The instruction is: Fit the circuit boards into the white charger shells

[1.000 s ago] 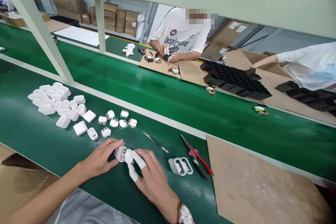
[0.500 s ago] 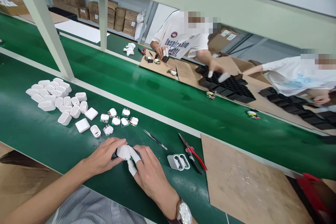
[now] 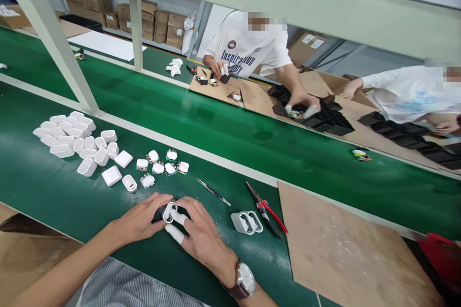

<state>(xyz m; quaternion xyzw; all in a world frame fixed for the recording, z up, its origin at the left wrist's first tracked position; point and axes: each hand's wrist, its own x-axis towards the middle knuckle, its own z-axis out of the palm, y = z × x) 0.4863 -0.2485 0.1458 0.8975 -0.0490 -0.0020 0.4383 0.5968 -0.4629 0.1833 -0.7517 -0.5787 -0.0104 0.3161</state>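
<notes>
My left hand (image 3: 142, 223) and right hand (image 3: 202, 244) both grip the white charger shell (image 3: 168, 211). It sits between my fingertips, low on the green belt (image 3: 54, 187).

Head-worn camera faces forward and down, close above left hand (image 3: 144, 220) and right hand (image 3: 202, 241).

a factory assembly line: long green conveyor belts (image 3: 223, 129) under a metal frame, heaps of white charger shells (image 3: 72, 139), stacked cardboard boxes (image 3: 154, 24), and co-workers (image 3: 248, 48) seated opposite with black trays (image 3: 324, 115).
</notes>
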